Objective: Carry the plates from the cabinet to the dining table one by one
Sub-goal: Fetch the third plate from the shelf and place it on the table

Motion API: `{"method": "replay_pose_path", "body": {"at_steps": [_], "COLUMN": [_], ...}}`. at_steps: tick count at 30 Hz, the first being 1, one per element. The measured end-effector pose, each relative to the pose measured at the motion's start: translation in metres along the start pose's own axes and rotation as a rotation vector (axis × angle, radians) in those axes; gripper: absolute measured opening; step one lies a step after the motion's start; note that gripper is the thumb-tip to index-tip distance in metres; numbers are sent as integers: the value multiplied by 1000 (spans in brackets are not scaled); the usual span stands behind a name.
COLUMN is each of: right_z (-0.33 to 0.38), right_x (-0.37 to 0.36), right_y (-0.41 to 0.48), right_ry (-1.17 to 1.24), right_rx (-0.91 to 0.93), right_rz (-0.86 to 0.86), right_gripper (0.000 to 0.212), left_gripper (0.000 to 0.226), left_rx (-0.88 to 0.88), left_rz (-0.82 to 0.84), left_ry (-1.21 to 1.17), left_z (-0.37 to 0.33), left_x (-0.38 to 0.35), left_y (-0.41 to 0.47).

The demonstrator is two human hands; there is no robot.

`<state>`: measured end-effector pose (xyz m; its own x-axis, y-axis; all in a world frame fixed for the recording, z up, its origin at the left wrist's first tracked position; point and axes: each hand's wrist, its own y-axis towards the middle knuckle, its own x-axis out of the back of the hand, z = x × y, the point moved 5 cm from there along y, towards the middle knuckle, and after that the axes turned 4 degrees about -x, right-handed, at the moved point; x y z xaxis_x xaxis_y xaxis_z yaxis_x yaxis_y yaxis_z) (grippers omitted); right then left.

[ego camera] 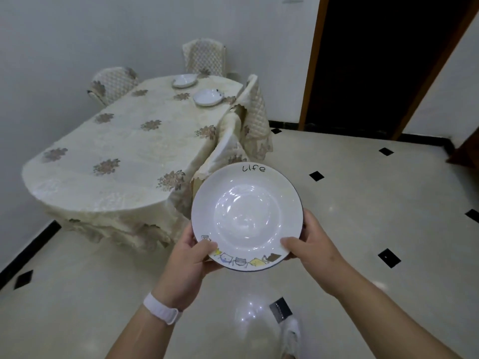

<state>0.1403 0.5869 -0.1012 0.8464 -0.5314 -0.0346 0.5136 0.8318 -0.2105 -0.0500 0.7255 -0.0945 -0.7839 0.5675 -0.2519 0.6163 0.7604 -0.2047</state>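
You are holding a white plate edged in dark blue, showing black "Life" lettering and small yellow, grey and brown cartoon figures; your left wrist is wearing a white band; a cream, brown-flowered tablecloth is covering the table.

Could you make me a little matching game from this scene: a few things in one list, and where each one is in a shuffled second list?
Things:
1. plate with "Life" lettering
2. two plates
3. white wristband
4. dark doorway

Places:
A. on the left wrist
B. far end of the dining table
C. right of the table, in the wall
D. held in both hands, left hand and right hand

Pairs: 1-D, 2-B, 3-A, 4-C
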Motion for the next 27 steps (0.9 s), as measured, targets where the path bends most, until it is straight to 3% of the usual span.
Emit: {"method": "replay_pose_path", "body": {"at_steps": [11,27], "right_z": [34,39], "right_x": [100,102], "right_y": [113,266], "right_ry": [12,-66], "right_rx": [3,-77], "right_rz": [11,21], "right_gripper": [54,54], "left_gripper": [54,50], "left_rx": [-27,25], "left_rz": [3,-28], "left_ry": [77,-18], "left_z": [-18,-17], "left_x": [-96,-74], "left_y": [119,271]}}
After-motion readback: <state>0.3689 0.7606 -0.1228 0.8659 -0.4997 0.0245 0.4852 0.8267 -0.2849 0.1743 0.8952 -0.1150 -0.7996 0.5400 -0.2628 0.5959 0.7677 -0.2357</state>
